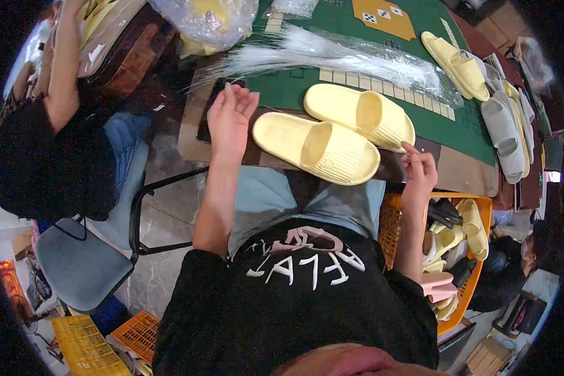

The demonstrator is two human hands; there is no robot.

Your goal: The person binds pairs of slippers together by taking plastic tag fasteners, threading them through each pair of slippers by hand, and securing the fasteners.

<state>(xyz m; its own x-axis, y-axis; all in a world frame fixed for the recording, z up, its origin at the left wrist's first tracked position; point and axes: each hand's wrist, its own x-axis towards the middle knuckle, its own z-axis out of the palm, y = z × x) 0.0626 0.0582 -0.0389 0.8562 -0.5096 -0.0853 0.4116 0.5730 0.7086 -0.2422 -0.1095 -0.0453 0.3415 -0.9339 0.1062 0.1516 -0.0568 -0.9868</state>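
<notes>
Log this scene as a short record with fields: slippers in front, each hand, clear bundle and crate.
Slippers: pale yellow ribbed-strap near slipper and matching far slipper, side by side, toes toward the right
Left hand: raised left of the pair, fingers curled; whether it pinches a thin strand is unclear
Right hand: beside the far slipper's toe; contact unclear
Bundle: long thin clear plastic strands, beyond the pair on the green table surface
Crate: orange plastic mesh crate at right, holding assorted slippers

Moderate light | glints on plastic bag (238,28) | black speckled rim | fisheye bending
</notes>
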